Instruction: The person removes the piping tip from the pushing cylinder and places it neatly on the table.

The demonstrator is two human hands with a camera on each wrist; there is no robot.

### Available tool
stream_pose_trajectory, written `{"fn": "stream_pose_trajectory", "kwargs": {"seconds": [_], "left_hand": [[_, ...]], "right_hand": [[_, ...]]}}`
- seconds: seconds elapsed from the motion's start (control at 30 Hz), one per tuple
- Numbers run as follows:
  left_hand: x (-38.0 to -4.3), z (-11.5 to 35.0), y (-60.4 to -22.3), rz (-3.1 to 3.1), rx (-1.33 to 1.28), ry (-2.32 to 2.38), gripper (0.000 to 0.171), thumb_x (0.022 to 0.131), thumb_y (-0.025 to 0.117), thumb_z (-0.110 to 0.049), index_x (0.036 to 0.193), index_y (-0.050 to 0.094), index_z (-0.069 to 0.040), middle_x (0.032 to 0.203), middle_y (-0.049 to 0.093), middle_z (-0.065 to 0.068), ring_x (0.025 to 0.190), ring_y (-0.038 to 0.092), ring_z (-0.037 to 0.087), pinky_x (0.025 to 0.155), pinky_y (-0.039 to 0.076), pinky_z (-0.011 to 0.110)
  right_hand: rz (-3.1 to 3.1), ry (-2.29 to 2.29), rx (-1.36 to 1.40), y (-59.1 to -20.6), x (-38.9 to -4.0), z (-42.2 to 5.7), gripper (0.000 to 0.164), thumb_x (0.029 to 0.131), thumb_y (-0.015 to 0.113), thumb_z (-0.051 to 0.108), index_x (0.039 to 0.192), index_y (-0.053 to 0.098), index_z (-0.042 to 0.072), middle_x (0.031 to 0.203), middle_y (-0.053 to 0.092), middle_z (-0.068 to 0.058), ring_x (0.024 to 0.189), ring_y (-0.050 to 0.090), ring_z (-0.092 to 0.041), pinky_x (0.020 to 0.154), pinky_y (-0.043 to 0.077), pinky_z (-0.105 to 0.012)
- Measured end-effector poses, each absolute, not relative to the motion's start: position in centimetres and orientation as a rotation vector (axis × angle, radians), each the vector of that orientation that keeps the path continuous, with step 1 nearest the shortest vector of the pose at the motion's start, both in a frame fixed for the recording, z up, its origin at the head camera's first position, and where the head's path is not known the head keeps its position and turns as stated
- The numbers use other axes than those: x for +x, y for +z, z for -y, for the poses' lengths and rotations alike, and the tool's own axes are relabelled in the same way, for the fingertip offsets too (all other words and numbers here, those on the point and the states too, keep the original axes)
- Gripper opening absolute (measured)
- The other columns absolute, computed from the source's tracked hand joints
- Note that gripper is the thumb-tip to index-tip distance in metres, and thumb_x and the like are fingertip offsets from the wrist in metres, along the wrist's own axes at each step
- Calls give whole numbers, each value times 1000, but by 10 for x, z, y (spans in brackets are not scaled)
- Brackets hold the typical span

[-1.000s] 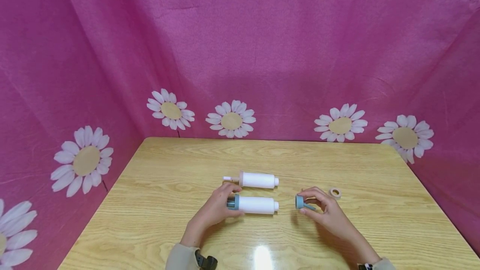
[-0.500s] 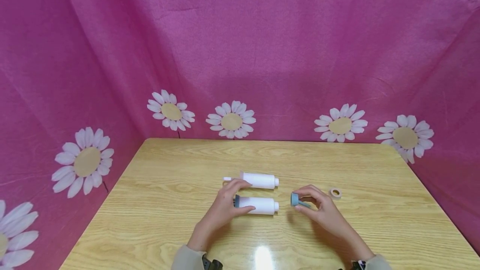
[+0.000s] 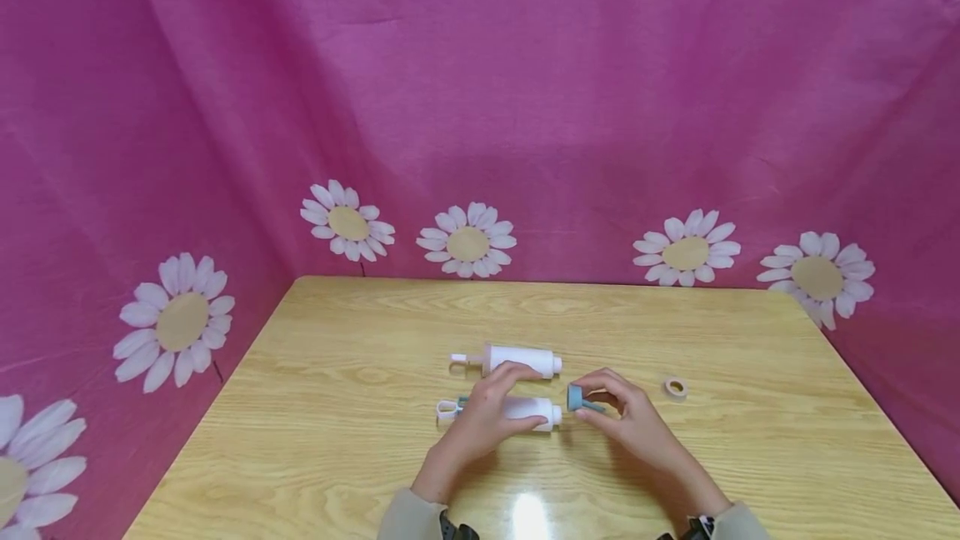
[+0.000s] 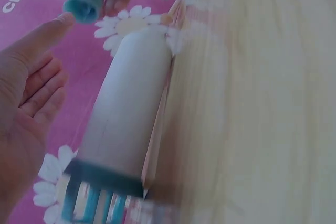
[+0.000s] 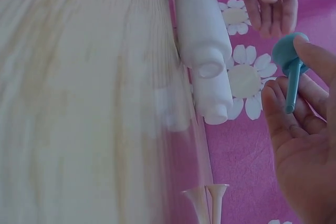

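Observation:
My right hand [image 3: 639, 426] pinches a small teal funnel [image 3: 574, 397] by its wide cup. Its thin stem [image 5: 293, 90] points back toward the palm in the right wrist view. A white syringe-like tube [image 3: 534, 409] with a teal collar [image 4: 105, 177] lies on the table, its narrow tip toward the funnel. A pale loop handle [image 3: 447, 409] shows at its left end. My left hand [image 3: 483, 419] is spread over that tube, thumb on the near side and fingers on the far side. In the left wrist view, its index finger reaches toward the funnel.
A second white tube [image 3: 521, 359] with a pinkish collar and handle lies parallel, just behind the first. To the right stands a small pinkish funnel [image 3: 675, 388], wide end up. A pink cloth [image 3: 555, 148] with daisies hangs behind the wooden table [image 3: 360, 332].
My left hand has slid right along the near tube from its collar end, exposing the loop handle. My right hand has brought the teal funnel left, close to the tube's tip.

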State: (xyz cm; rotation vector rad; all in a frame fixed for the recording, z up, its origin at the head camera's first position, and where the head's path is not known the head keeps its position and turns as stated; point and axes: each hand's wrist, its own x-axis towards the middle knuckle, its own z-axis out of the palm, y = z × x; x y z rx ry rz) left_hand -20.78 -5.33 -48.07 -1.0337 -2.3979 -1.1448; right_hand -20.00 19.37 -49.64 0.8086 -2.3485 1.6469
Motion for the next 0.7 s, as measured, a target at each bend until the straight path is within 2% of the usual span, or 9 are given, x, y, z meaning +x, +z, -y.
{"fn": "stream_pose_trajectory", "kwargs": {"seconds": [0.37, 0.57, 0.7], "left_hand": [[-206, 29, -480, 2387, -1100, -1220, 47, 81, 79, -17, 123, 60, -5, 122, 64, 8, 118, 61, 21, 104, 50, 28], [-207, 24, -481, 2395, -1093, -1251, 40, 83, 77, -14, 120, 64, -9, 121, 65, 5, 118, 61, 19, 104, 49, 27], [-207, 23, -482, 2370, -1078, -1259, 39, 83, 78, -14, 119, 65, -11, 120, 66, 4, 117, 62, 18, 102, 50, 25]], "right_hand": [[2314, 1676, 891, -494, -198, -189, 24, 87, 69, -1, 110, 66, 3, 107, 65, -9, 103, 59, 3, 92, 56, -26], [2345, 1686, 861, -493, -197, -189, 26, 88, 69, 2, 114, 65, 5, 107, 65, -6, 101, 60, 0, 92, 56, -29], [2356, 1686, 801, -494, -196, -191, 24, 92, 63, 2, 116, 64, 4, 109, 65, -4, 102, 61, -1, 92, 54, -23]]}}
